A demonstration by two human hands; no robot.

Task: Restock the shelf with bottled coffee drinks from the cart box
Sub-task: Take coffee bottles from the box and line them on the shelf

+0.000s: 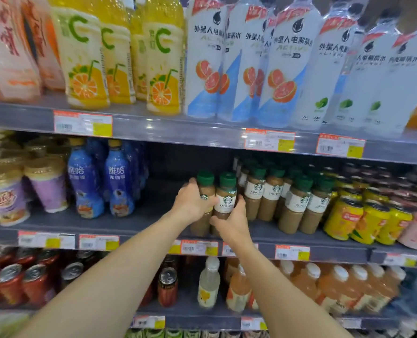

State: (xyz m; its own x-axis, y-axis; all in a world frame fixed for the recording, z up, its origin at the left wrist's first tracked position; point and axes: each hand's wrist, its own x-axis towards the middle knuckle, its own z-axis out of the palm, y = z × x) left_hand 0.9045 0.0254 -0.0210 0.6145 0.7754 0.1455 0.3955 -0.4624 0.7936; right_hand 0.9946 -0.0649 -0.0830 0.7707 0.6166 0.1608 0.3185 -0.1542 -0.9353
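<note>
Two upright coffee bottles are gripped over the middle shelf (153,215), one by the left hand (190,203), one by the right hand (229,223); the stocked row (287,201) stands just right.

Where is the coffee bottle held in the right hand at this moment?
In the head view, the right hand holds the coffee bottle on the middle shelf, centre frame, between the left hand's bottle and the stocked coffee row.

Bright, even overhead store light. Glare spots on top shelf rail (151,124) and on electrolyte bottles' (285,64) wrap. Deep shadow behind blue bottles (85,181). Strong barrel distortion, shelves bowed. Soft blur at left and right edges; centre sharper.
</note>
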